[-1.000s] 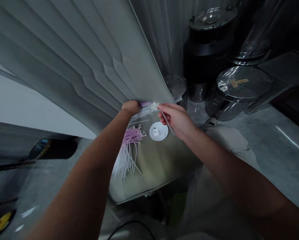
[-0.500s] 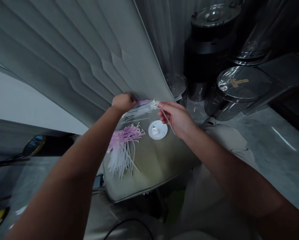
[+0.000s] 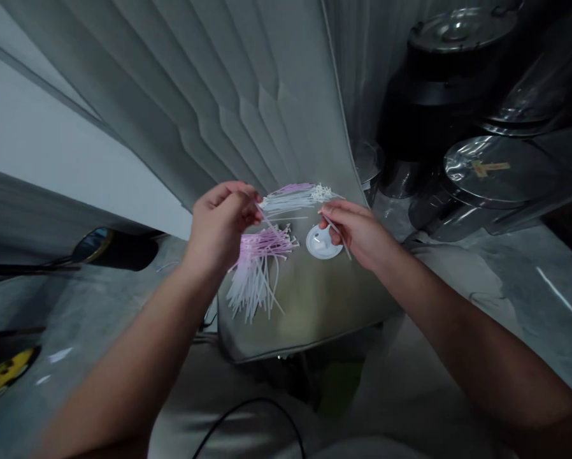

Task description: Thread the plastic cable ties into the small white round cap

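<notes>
My left hand (image 3: 226, 217) is pinched closed on a thin pale pink strand (image 3: 265, 218), which slants down from the fingertips. My right hand (image 3: 355, 231) pinches a thin white stick (image 3: 337, 236) that angles back under the palm. Between the hands, toward the backrest, lies a bundle of slim white and pink strands (image 3: 290, 201) with small knobby white ends on the right. Nearer me a second pile of strands (image 3: 252, 274), pink above and white below, spreads over the seat. A round white lid-like disc (image 3: 325, 245) lies partly behind my right fingers.
Everything rests on a padded chair seat (image 3: 314, 306) with a ribbed grey backrest (image 3: 267, 83) behind. Shiny metal canisters (image 3: 500, 169) stand on the floor at right. A black cylinder (image 3: 123, 248) is at left, and a black cable (image 3: 248, 401) loops in front.
My left hand has drawn back from the far bundle toward me, now with a pale pink strand in its fingers. My right hand keeps its stick and has moved slightly off the bundle. The view shifted.
</notes>
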The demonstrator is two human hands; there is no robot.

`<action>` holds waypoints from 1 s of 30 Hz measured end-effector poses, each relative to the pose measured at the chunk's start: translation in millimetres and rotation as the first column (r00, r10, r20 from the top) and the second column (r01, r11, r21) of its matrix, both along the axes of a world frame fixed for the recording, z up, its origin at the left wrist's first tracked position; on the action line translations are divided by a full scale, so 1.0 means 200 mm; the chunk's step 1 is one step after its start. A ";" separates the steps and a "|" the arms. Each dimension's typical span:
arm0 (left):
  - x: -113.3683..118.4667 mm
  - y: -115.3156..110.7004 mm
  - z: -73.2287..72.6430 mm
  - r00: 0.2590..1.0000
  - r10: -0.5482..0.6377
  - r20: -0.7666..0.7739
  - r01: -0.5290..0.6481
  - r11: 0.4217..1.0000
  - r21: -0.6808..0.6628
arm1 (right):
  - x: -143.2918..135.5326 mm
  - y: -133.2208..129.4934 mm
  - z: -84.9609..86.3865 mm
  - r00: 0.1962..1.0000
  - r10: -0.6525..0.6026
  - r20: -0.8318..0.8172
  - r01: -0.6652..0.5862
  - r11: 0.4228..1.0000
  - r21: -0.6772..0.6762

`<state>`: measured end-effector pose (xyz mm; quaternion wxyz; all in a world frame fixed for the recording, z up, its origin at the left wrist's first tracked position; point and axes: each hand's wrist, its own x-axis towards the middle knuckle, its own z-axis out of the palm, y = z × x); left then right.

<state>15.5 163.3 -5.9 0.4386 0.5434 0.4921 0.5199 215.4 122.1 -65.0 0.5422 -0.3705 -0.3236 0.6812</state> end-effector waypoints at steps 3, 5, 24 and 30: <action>-0.01 -0.16 -0.02 0.986 -0.058 0.157 0.079 0.988 -0.130 | -0.05 -0.06 0.02 0.986 0.158 0.052 -0.158 0.987 0.003; -0.02 -0.24 -0.05 0.971 -0.050 0.233 0.096 0.976 -0.193 | -0.09 -0.10 0.03 0.964 0.245 0.103 -0.244 0.969 -0.030; -0.17 -0.44 -0.26 0.971 -0.042 0.235 0.103 0.961 -0.255 | -0.22 -0.26 0.05 0.853 0.513 0.096 -0.497 0.854 -0.156; -0.21 -0.45 -0.31 0.976 -0.071 0.206 0.120 0.964 -0.239 | -0.23 -0.27 0.04 0.864 0.484 0.137 -0.460 0.870 -0.177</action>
